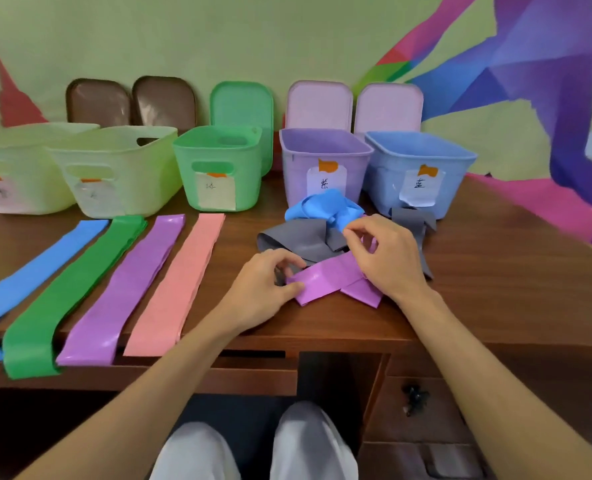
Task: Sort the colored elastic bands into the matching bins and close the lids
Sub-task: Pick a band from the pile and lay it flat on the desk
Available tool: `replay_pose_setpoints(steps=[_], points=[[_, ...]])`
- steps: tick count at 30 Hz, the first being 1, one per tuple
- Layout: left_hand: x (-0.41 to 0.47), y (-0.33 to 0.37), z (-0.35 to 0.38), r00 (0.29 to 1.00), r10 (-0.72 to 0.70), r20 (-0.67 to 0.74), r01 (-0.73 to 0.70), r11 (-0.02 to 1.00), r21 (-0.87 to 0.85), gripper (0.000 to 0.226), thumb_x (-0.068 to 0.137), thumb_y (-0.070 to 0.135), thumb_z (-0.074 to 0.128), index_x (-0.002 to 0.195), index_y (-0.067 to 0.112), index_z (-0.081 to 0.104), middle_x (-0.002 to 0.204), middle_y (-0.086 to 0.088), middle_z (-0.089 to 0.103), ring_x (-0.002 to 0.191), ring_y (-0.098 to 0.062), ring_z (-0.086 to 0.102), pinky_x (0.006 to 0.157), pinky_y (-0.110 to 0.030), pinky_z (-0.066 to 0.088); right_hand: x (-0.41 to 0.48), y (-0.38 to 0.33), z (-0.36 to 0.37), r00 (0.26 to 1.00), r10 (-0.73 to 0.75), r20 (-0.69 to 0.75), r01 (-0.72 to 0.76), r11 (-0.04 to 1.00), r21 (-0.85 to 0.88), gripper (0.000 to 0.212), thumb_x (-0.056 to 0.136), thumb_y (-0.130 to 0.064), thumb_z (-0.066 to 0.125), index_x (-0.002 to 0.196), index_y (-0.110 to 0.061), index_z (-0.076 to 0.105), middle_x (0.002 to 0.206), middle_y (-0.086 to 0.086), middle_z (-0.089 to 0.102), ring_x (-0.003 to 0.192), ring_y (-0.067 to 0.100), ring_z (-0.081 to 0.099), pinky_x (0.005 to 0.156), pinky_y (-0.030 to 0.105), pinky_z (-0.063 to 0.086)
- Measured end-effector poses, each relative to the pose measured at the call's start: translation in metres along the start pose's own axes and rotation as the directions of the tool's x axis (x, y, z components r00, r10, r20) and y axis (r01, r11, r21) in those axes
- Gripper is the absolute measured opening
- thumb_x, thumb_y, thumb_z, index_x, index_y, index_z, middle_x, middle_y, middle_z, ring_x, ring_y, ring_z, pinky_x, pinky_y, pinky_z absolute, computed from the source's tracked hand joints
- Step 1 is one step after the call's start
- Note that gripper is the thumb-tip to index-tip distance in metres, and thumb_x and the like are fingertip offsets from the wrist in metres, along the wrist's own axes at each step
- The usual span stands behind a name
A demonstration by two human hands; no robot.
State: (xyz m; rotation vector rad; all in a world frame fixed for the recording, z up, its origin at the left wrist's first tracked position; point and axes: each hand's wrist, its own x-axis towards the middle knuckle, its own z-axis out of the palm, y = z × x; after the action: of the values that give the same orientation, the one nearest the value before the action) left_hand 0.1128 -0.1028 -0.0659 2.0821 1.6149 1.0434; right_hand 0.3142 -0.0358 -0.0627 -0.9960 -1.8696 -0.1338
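Purple band [325, 277]: lies tangled in a pile just in front of the purple bin [298, 174]. It crosses over grey bands [301, 240], and a crumpled blue band [325, 206] sits between it and the bin.
Risk: if you pull hard, the grey and blue bands may drag along and end up in the purple bin too. A stretched band could also snap out of your grip.
Left hand [263, 285]: in front of the bin, low on the tabletop [478, 271]. Thumb and fingers [292, 287] are curled, pinching the band's near end.
Right hand [388, 254]: nearer the bin, fingers bent, pinching the same band further along.
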Motion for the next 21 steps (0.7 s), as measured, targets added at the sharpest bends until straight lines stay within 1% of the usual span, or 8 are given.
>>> replay_pose_setpoints(steps=[3, 6, 9, 12, 14, 15, 18, 21], points=[[-0.002, 0.002, -0.003, 0.999, -0.048, -0.025, 0.044, 0.988, -0.148, 0.028, 0.079, 0.008, 0.072, 0.101, 0.024, 0.066, 0.079, 0.006, 0.060, 0.069, -0.004, 0.052, 0.065, -0.013, 0.044, -0.004, -0.006, -0.003, 0.991, -0.131, 0.035, 0.133, 0.990, -0.050, 0.021, 0.087, -0.035, 0.058, 0.083, -0.017, 0.068, 0.078, -0.006, 0.064, 0.071, 0.012, 0.058, 0.066, 0.024, 0.047], [0.001, 0.007, -0.007, 0.986, -0.156, -0.057, 0.123, 0.917, -0.379, 0.028, 0.076, -0.001, 0.072, 0.093, 0.021, 0.068, 0.075, 0.003, 0.062, 0.067, -0.004, 0.056, 0.067, -0.015, 0.048, -0.006, -0.014, -0.003, 0.963, -0.245, 0.109, 0.248, 0.969, -0.012, 0.031, 0.087, -0.044, 0.056, 0.083, -0.016, 0.069, 0.079, -0.005, 0.064, 0.073, 0.008, 0.055, 0.068, 0.026, 0.048], [0.008, 0.014, -0.010, 0.961, -0.275, -0.041, 0.181, 0.731, -0.658, 0.028, 0.074, -0.008, 0.070, 0.090, 0.014, 0.068, 0.073, -0.002, 0.060, 0.067, -0.015, 0.056, 0.066, -0.025, 0.051, -0.008, -0.018, -0.004, 0.930, -0.336, 0.146, 0.332, 0.942, 0.053, 0.037, 0.084, -0.052, 0.059, 0.086, -0.016, 0.069, 0.079, -0.005, 0.062, 0.072, 0.008, 0.054, 0.065, 0.029, 0.049], [0.013, 0.020, -0.005, 0.943, -0.333, 0.022, 0.200, 0.511, -0.836, 0.026, 0.076, -0.008, 0.069, 0.096, 0.008, 0.065, 0.080, -0.007, 0.059, 0.073, -0.016, 0.060, 0.070, -0.026, 0.054, -0.010, -0.021, -0.003, 0.901, -0.386, 0.200, 0.378, 0.923, 0.077, 0.047, 0.078, -0.062, 0.062, 0.091, -0.017, 0.068, 0.085, -0.005, 0.064, 0.077, 0.013, 0.059, 0.065, 0.032, 0.050], [0.012, 0.020, 0.000, 0.940, -0.336, 0.059, 0.196, 0.391, -0.899, 0.026, 0.077, -0.004, 0.069, 0.099, 0.008, 0.064, 0.084, -0.008, 0.060, 0.076, -0.015, 0.063, 0.071, -0.024, 0.055, -0.010, -0.020, -0.001, 0.895, -0.399, 0.201, 0.394, 0.917, 0.067, 0.042, 0.079, -0.057, 0.066, 0.093, -0.017, 0.068, 0.086, -0.004, 0.064, 0.076, 0.014, 0.060, 0.062, 0.033, 0.051], [0.012, 0.018, 0.002, 0.941, -0.334, 0.058, 0.184, 0.360, -0.915, 0.025, 0.077, -0.002, 0.070, 0.100, 0.008, 0.064, 0.087, -0.008, 0.062, 0.077, -0.015, 0.064, 0.071, -0.023, 0.055, -0.010, -0.020, 0.001, 0.894, -0.409, 0.182, 0.407, 0.912, 0.051, 0.035, 0.081, -0.050, 0.066, 0.093, -0.016, 0.069, 0.084, -0.003, 0.064, 0.074, 0.014, 0.060, 0.059, 0.032, 0.050], [0.014, 0.016, 0.005, 0.941, -0.339, 0.024, 0.145, 0.335, -0.931, 0.020, 0.080, 0.005, 0.069, 0.099, 0.007, 0.065, 0.090, -0.009, 0.064, 0.079, -0.014, 0.065, 0.068, -0.021, 0.055, -0.009, -0.016, 0.004, 0.913, -0.395, 0.100, 0.397, 0.918, -0.002, 0.019, 0.087, -0.031, 0.061, 0.088, -0.014, 0.069, 0.080, -0.003, 0.064, 0.070, 0.009, 0.055, 0.056, 0.023, 0.046], [0.015, 0.018, 0.007, 0.936, -0.351, -0.017, 0.125, 0.378, -0.917, 0.013, 0.090, 0.009, 0.060, 0.101, 0.006, 0.066, 0.081, -0.007, 0.064, 0.073, -0.014, 0.063, 0.067, -0.022, 0.054, -0.006, -0.012, 0.004, 0.965, -0.259, 0.043, 0.257, 0.965, 0.058, 0.021, 0.087, -0.028, 0.057, 0.094, -0.013, 0.069, 0.083, -0.003, 0.068, 0.075, 0.001, 0.052, 0.065, 0.019, 0.045]])
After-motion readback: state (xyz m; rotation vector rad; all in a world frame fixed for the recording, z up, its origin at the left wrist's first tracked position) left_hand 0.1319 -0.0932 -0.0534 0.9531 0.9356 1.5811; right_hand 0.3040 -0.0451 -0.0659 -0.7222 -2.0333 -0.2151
